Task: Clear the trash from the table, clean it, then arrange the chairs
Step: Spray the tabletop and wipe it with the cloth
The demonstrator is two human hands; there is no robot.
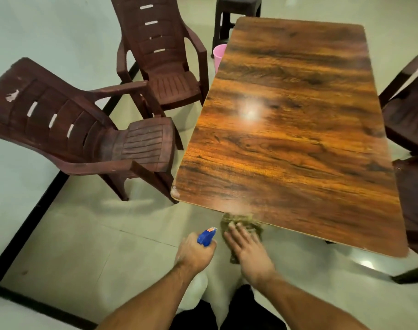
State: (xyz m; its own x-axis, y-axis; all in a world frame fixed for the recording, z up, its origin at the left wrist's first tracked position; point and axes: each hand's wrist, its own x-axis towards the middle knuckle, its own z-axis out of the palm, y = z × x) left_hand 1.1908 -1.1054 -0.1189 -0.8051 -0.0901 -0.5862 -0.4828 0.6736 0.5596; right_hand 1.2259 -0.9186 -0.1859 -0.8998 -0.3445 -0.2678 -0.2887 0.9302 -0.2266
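Cloth (241, 219) under flat right hand (249, 250) at table (298, 144) edge — left hand (195, 254) grips spray bottle (206, 235).

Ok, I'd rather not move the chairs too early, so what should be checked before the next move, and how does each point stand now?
1. Trash off the table: ok, none shows on its top.
2. Cloth in reach: ok, the right hand lies on the cloth at the table's near edge.
3. Spray bottle ready: ok, the left hand grips it.
4. Whole top wiped: cannot tell; glare and blur hide it.
5. Chairs arranged: not ok; the near left chair and the far left chair stand at different angles, not lined up with the table.
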